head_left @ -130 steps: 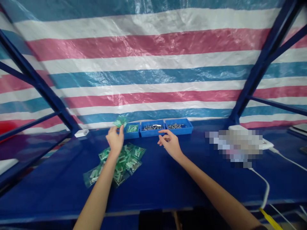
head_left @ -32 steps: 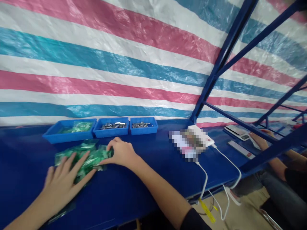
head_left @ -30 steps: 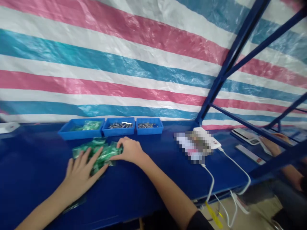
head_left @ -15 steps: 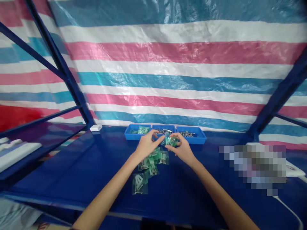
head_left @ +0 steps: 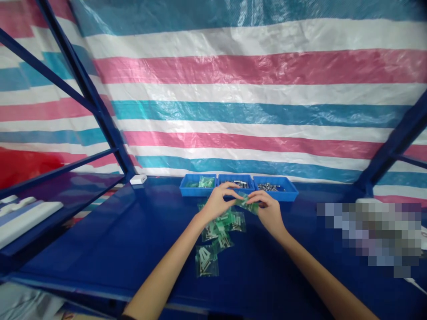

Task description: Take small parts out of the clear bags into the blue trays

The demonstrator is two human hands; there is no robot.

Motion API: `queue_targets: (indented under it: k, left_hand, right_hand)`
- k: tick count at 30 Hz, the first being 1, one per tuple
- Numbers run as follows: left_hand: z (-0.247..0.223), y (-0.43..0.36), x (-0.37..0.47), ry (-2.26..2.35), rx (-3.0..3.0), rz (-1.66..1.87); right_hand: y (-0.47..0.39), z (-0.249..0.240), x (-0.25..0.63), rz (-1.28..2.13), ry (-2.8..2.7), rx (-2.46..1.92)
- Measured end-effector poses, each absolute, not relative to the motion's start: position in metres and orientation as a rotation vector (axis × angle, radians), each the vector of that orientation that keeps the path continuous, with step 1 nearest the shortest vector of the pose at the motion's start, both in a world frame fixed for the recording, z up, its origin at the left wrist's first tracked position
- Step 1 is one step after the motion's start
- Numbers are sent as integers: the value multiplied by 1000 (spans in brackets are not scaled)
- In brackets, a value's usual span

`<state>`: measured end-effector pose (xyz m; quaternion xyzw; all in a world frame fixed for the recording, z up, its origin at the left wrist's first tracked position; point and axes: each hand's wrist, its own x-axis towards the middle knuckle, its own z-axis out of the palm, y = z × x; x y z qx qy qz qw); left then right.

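Note:
Between my two hands is a small clear plastic bag point(head_left: 247, 203) with a green tint, held up above the table. My left hand point(head_left: 220, 200) pinches its left edge between thumb and fingers. On the other side, my right hand point(head_left: 268, 211) grips the bag with closed fingers. What the bag contains is too small to make out. Below my hands lies a loose pile of similar green-tinted bags point(head_left: 222, 229) with metal pieces in them. Closest to me is a bag with white plugs and screws point(head_left: 206, 261).
Behind my hands stand three joined blue bins: the left point(head_left: 196, 191) holds green bags, the middle point(head_left: 248, 178) and right point(head_left: 287, 195) hold small metal parts. A white adapter point(head_left: 138, 179) sits at the back left of the blue table point(head_left: 133, 240). Blue frame posts flank a striped sheet point(head_left: 247, 95).
My right hand's fingers have closed further onto the bag, which now looks flatter and stretched between both hands. The whole view has shifted slightly, moving the bins and pile to the right.

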<state>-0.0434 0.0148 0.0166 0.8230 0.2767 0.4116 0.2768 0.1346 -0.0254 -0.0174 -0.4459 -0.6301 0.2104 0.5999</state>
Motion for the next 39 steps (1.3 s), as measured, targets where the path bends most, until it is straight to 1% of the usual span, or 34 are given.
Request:
queue_targets:
  k: [2,10,17,22,25,29,31,33,36,39]
  left_hand:
    - [16,13,-45,734,2201,1123]
    - [17,11,-45,897,2013,1020]
    - [6,9,-40,806,1755,915]
    - [0,9,-35,713,1631,861]
    - [0,14,-37,789,1747,985]
    - [4,16,-41,774,2009,1221]
    - [7,14,-40,754,2072,1250]
    - [9,13,-38,790,2062,1237]
    - [11,19,-43,947,1941,1261]
    - [13,37,-68,1266,1800,1501]
  right_hand:
    - [-26,-19,134,539,-1444,-1046]
    - [-25,-22,126,951,-1281,-1066]
    - [-23,-18,127,1002,-1103,-1128]
    - [-21,-19,128,1035,-1109,-1124]
    - [-22,-18,131,911,-1237,-1064]
    - [-27,-15,136,427,-1535,-1011]
    - [-29,-13,137,298,-1571,-1027]
    - [-30,-13,136,361,-1500,-1070]
    - [-29,-13,133,585,-1361,-1111]
    - [-28,-15,131,685,-1350,-1098]
